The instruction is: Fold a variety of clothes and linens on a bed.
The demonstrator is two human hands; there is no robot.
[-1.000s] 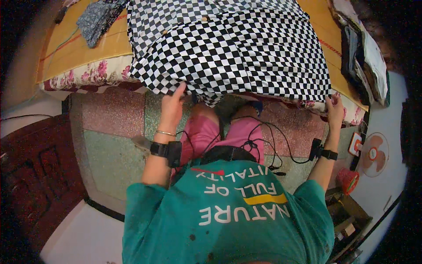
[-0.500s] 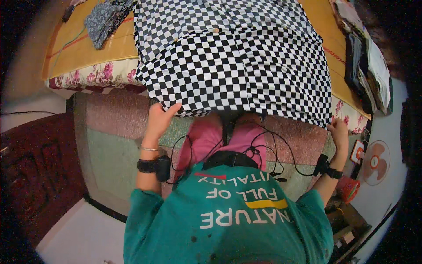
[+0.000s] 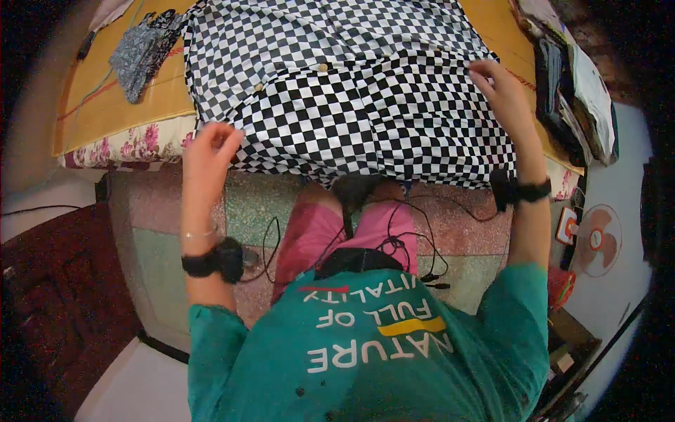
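Observation:
A black-and-white checkered garment [image 3: 309,105] with small round buttons lies spread over the bed's near edge, its lower border hanging a little over the side. Its upper part looks paler than the part close to me. At its left border is my left hand [image 3: 209,151], with bent fingers and the thumb apart from them; no cloth shows between them. My right hand [image 3: 500,91] is over the garment's right side, thumb and forefinger apart, fingertips at or just above the cloth. Whether they touch it I cannot tell.
A crumpled grey patterned cloth [image 3: 143,56] lies on the yellow bed mat [image 3: 88,95] at the left. Folded clothes [image 3: 587,105] are stacked at the far right. Black cables [image 3: 422,243] loop over my lap. A fan [image 3: 596,239] stands at the right.
Both hands have left the garment's lower corners. My left hand moved up and left, my right hand up and farther onto the cloth. The near border now lies more rumpled.

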